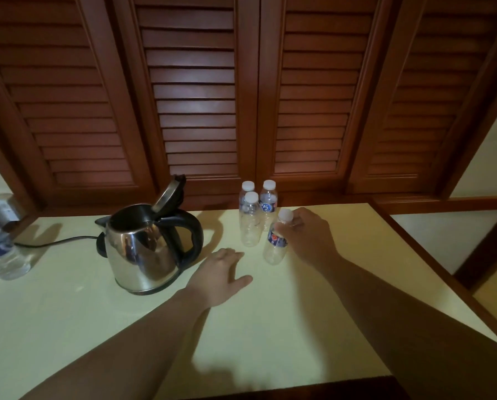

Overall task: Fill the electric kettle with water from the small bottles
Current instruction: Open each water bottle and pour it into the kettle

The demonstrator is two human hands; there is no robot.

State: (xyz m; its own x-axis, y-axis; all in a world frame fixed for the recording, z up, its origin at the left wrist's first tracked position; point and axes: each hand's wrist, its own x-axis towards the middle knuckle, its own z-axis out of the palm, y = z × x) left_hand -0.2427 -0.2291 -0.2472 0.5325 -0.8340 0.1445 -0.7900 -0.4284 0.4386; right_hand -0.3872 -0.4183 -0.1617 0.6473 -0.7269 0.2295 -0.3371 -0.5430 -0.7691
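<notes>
Hands: right [313, 235] grips front bottle [276, 243] beside three others [251, 223].

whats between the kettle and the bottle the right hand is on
In the head view, the left hand lies flat on the table between the kettle and the bottle under the right hand; nothing else.

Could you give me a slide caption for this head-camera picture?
Right hand grips a small capped bottle beside the open-lidded kettle; left hand rests flat on the table.
</notes>
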